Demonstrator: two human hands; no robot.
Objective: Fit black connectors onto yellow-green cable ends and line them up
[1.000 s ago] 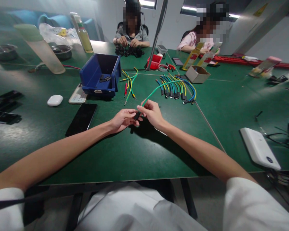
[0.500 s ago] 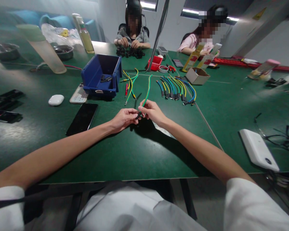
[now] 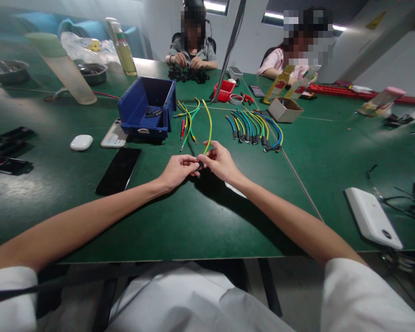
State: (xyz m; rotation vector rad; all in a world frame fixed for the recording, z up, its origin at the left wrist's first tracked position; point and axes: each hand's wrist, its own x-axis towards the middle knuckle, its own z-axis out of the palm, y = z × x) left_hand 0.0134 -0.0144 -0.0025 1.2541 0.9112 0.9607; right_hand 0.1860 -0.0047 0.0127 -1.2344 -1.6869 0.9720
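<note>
A yellow-green wire point(image 3: 210, 121) stands up from between my fingers and curves away over the green table. My right hand point(image 3: 219, 161) pinches it near its lower end. My left hand point(image 3: 180, 171) is closed on the dark sleeve at that same end, its fingertips touching those of the right; the very tip is hidden. Beyond my hands lies a small bunch of yellow and green wires point(image 3: 190, 121) with a red piece beside it. To the right, a row of blue, green and yellow wires point(image 3: 256, 124) has black sleeves and metal lugs on the near ends.
A blue bin point(image 3: 143, 124) with a few black pieces stands left of the wires. Nearer are a black phone point(image 3: 119, 170) and a white case point(image 3: 81, 142). A cardboard box point(image 3: 285, 109) stands at right; a white device point(image 3: 372, 216) lies by the right edge. Two people sit across.
The wire has turned in my fingers: its yellow side now shows instead of green, and its far end leans more to the left. Both hands stay almost in place.
</note>
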